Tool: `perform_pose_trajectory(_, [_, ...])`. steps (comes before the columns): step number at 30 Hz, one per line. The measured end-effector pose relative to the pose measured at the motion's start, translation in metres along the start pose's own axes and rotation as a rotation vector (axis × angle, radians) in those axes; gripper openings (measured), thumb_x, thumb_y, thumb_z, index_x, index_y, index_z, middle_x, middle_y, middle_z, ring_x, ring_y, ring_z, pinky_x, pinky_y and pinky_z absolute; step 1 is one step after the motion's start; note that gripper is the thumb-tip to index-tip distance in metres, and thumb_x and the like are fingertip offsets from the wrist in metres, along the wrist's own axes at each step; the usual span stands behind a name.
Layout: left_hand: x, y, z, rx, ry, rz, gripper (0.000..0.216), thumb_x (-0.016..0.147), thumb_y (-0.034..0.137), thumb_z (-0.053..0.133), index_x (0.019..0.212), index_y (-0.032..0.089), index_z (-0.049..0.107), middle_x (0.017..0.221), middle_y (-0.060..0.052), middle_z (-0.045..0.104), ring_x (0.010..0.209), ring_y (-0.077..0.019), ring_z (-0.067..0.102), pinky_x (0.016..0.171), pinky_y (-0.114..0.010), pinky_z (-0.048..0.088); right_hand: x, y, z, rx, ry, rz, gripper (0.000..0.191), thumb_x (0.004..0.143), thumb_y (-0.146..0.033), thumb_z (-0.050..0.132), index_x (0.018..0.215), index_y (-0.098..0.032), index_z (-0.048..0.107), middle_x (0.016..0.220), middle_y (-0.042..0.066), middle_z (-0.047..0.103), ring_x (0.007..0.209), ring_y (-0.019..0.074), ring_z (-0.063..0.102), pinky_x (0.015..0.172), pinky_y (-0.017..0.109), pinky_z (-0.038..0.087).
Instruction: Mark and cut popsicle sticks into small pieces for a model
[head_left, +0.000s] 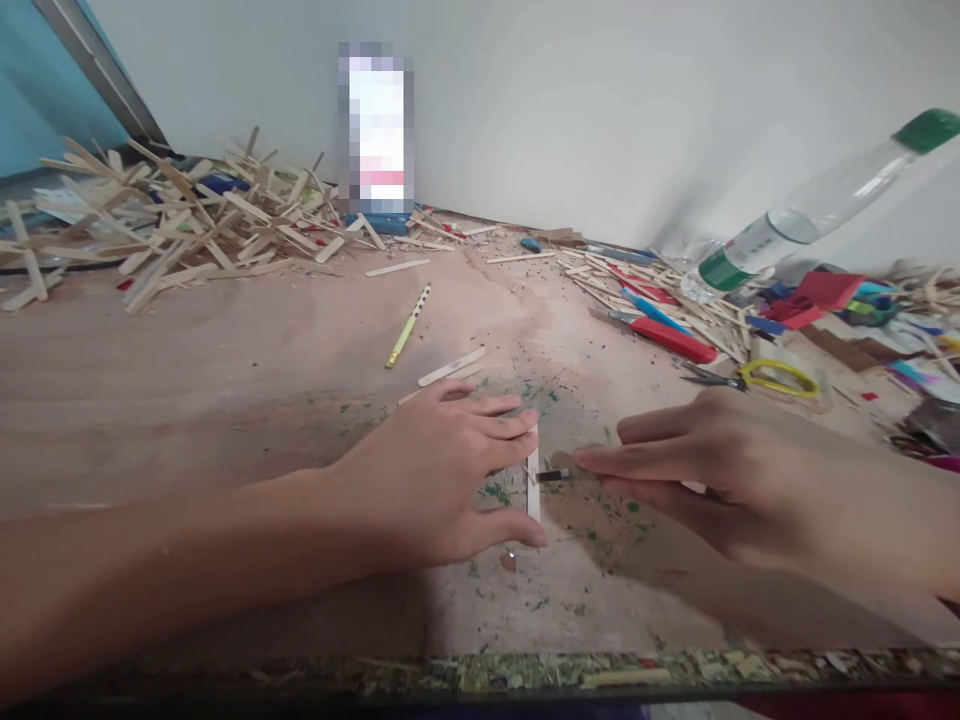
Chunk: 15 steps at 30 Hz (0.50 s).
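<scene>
A wooden craft stick (533, 486) lies upright in the view on the table. My left hand (442, 470) pins it down, fingers on its far end and thumb at its near end. From the right, my right hand (697, 480) pinches a small dark blade (553, 475), whose tip meets the stick's edge about midway. Whether the blade has a handle is hidden by my fingers. Beyond my left hand lies another craft stick (452, 367) with a marking on it, and partly under it one more. Green crumbs are scattered around the held stick.
A yellow pencil (409, 325) lies farther back. To the right are yellow-handled scissors (780, 378), a red utility knife (673, 340) and a tilted plastic bottle (795, 230). A heap of craft sticks (195, 225) fills the back left, beside a blurred upright screen (377, 130).
</scene>
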<state>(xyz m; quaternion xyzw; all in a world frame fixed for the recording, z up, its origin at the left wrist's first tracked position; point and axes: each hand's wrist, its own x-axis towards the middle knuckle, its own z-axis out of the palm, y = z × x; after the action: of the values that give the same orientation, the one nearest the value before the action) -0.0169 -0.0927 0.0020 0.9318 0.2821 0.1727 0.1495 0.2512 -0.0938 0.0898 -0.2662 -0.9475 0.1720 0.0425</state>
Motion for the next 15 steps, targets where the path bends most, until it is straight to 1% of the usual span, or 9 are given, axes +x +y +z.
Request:
perform_pose_trajectory(3, [-0.001, 0.0, 0.0, 0.012, 0.005, 0.007, 0.065, 0.096, 0.066, 0.065, 0.138, 0.016, 0.067, 0.149, -0.011, 0.062, 0.144, -0.0317, 0.054, 0.124, -0.052, 0.034, 0.0, 0.003, 0.0, -0.006, -0.06, 0.014, 0.033, 0.101, -0.015, 0.057, 0.125, -0.026, 0.078, 0.075, 0.003, 0.07, 0.061, 0.0139, 0.058, 0.054, 0.028, 0.03])
perform_pose_trajectory(7, [-0.002, 0.001, 0.0, 0.011, 0.022, -0.001, 0.065, 0.096, 0.066, 0.065, 0.137, 0.015, 0.067, 0.149, -0.011, 0.062, 0.144, -0.0324, 0.055, 0.124, -0.055, 0.034, -0.004, 0.009, 0.001, -0.018, -0.04, 0.032, 0.033, 0.103, -0.017, 0.056, 0.126, -0.026, 0.077, 0.073, 0.002, 0.069, 0.06, 0.0132, 0.058, 0.054, 0.028, 0.031])
perform_pose_trajectory(10, [-0.002, 0.001, -0.001, 0.009, 0.03, -0.017, 0.062, 0.097, 0.063, 0.065, 0.137, 0.016, 0.066, 0.15, -0.011, 0.061, 0.142, -0.0323, 0.057, 0.123, -0.057, 0.035, -0.007, 0.018, 0.003, 0.011, 0.038, 0.065, 0.029, 0.103, -0.018, 0.057, 0.123, -0.023, 0.077, 0.079, 0.004, 0.073, 0.064, 0.014, 0.063, 0.058, 0.027, 0.038])
perform_pose_trajectory(12, [-0.001, 0.002, -0.003, 0.013, 0.032, -0.031, 0.059, 0.098, 0.06, 0.065, 0.137, 0.016, 0.066, 0.151, -0.011, 0.061, 0.141, -0.0316, 0.057, 0.122, -0.056, 0.036, -0.01, 0.028, 0.005, 0.028, 0.137, 0.088, 0.025, 0.103, -0.021, 0.058, 0.119, -0.02, 0.078, 0.087, 0.006, 0.077, 0.07, 0.0156, 0.068, 0.063, 0.027, 0.045])
perform_pose_trajectory(14, [0.0, 0.005, -0.005, 0.019, 0.028, -0.052, 0.055, 0.098, 0.057, 0.065, 0.136, 0.016, 0.067, 0.15, -0.01, 0.061, 0.14, -0.031, 0.058, 0.122, -0.056, 0.038, -0.013, 0.038, 0.007, 0.023, 0.23, 0.143, 0.025, 0.103, -0.021, 0.057, 0.115, -0.018, 0.079, 0.093, 0.008, 0.08, 0.076, 0.0176, 0.072, 0.067, 0.028, 0.05])
perform_pose_trajectory(15, [0.001, 0.006, -0.005, 0.023, 0.027, -0.053, 0.054, 0.098, 0.055, 0.065, 0.135, 0.016, 0.067, 0.15, -0.011, 0.062, 0.139, -0.031, 0.059, 0.121, -0.056, 0.04, -0.014, 0.044, 0.008, 0.012, 0.254, 0.186, 0.025, 0.103, -0.02, 0.057, 0.114, -0.018, 0.079, 0.094, 0.009, 0.08, 0.077, 0.0183, 0.073, 0.069, 0.028, 0.051])
